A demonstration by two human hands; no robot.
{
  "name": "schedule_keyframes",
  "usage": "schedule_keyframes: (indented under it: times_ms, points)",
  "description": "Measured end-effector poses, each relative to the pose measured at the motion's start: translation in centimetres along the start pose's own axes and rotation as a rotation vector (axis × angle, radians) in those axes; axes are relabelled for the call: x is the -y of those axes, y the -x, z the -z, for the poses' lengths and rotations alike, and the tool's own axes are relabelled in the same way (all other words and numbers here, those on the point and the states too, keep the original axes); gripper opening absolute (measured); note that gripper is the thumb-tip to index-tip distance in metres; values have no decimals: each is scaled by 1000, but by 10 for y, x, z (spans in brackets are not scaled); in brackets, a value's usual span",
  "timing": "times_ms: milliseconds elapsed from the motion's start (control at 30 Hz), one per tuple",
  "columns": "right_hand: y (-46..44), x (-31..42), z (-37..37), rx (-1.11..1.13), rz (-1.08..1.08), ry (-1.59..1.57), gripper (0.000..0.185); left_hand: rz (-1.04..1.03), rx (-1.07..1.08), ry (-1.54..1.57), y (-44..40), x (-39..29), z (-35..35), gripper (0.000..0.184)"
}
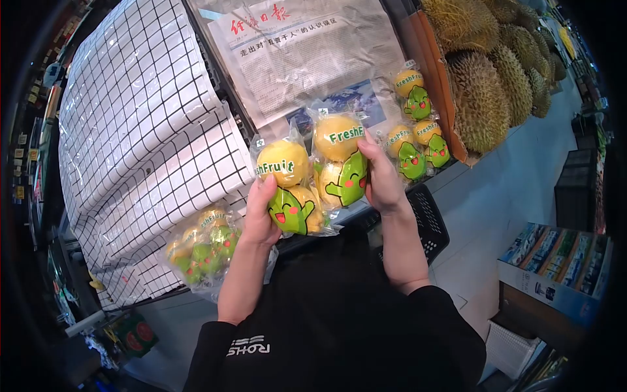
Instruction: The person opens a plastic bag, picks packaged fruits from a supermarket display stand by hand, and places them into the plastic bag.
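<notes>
In the middle of the head view, my left hand [262,210] is closed on a clear bag of yellow fruit [283,161] printed with a green cartoon leaf. Beside it, my right hand [385,176] grips a second such bag [337,138], its thumb over the printed lettering. The two bags touch or overlap at their inner edges, above the front edge of the stand. Several similar bags [411,149] lie to the right at the newspaper's edge. More bagged fruit [208,247] rests at the lower left, on the checked cloth's edge.
A newspaper [287,72] lies behind the bags. White checked cloth [140,98] covers the left side. Spiky durians [477,98] fill a cardboard box [439,85] at the upper right. A black perforated crate [428,222] and a carton of packets [555,261] are at the right.
</notes>
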State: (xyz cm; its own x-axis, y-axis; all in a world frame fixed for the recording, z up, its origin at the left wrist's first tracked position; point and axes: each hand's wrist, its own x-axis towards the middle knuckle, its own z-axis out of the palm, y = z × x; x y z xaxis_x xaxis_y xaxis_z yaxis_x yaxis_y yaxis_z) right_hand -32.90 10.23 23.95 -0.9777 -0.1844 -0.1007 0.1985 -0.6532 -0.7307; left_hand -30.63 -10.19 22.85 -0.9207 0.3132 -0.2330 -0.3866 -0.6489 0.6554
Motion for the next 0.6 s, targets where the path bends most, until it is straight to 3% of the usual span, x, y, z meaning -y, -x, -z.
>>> schedule_keyframes:
  times_ms: [133, 433, 600]
  points:
    - [20, -4, -10, 20, -1, 141, 58, 12, 19, -1, 17, -11, 2, 51]
    - [50, -38, -41, 1, -51, 69, 43, -23, 25, -143, 57, -34, 14, 40]
    - [61, -58, -52, -34, -23, 104, 44, -40, -25, -174, 70, -32, 34, 36]
